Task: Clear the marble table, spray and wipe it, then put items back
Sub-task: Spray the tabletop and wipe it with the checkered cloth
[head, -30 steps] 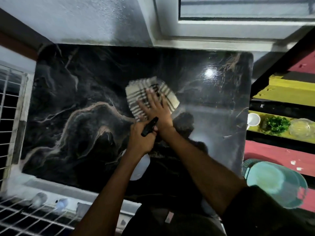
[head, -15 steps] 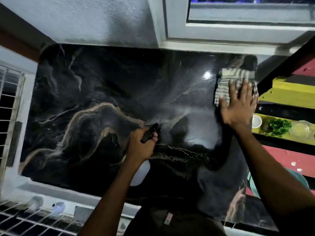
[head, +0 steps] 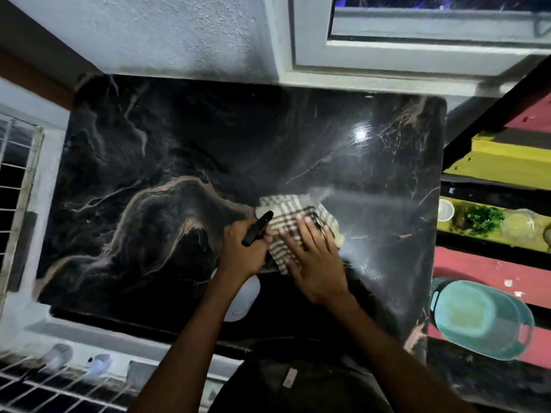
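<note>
The black marble table with tan veins fills the middle of the view, bare and shiny. A striped cream-and-dark cloth lies near the table's centre. My right hand presses flat on it with straight fingers. My left hand grips a spray bottle just left of the cloth; its black nozzle points up over my knuckles and its white body hangs below my wrist.
A window frame and rough wall bound the far edge. To the right, coloured shelves hold a small white cup, green herbs and a glass bowl. A teal lidded container sits lower right. A white wire rack runs lower left.
My right hand has swept the cloth from the table's far right corner back to the centre, next to my left hand. The left hand and bottle have stayed in place.
</note>
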